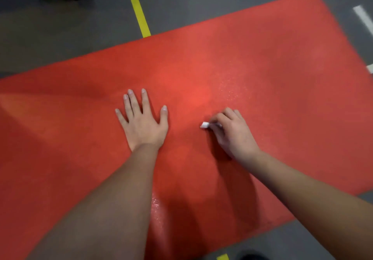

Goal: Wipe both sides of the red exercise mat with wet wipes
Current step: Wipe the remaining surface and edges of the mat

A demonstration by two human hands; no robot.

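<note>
Presently: red exercise mat (262, 68), one, lying flat on grey floor (60, 37) marked with yellow tape lines (141, 13). Left hand (144, 124), palm down on the mat, fingers straight and spread, holding nothing. Right hand (234, 132), near it, fingers curled round a bunched white wet wipe (204, 125) against the mat.

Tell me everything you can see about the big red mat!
The red mat lies flat on the grey floor, over a yellow line. Its surface looks finely grainy, with shiny wet-looking patches. The left hand rests flat on it; the right hand holds a white wipe against it.
</note>
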